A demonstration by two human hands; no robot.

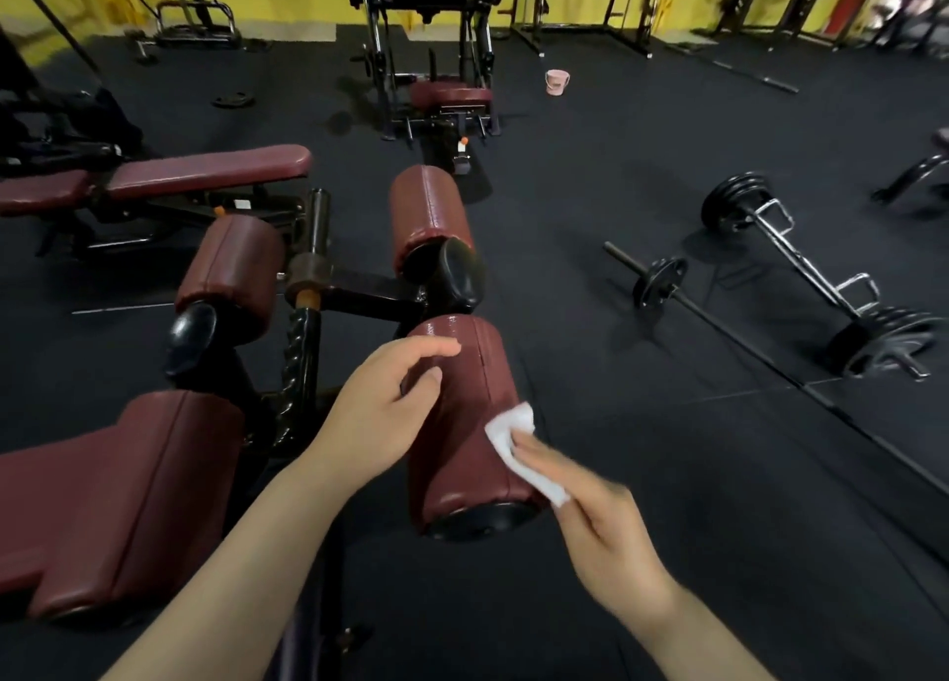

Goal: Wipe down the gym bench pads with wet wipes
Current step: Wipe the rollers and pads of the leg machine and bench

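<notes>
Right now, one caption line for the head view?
Right hand presses a white wipe on the nearest maroon roller pad; left hand steadies it.

Right hand (598,531) with white wipe (518,447) against maroon roller pad (462,423), left hand (382,403) on it.

Dark rubber gym floor (642,475) carries everything here. Sitting right on it: a loaded barbell (816,290), a thinner bar with one plate (662,282), a loose plate (233,99), and a pink bucket (557,82) further back.

Maroon roller pad (462,423), seemingly damp; white wipe (518,444) against its right side.
</notes>
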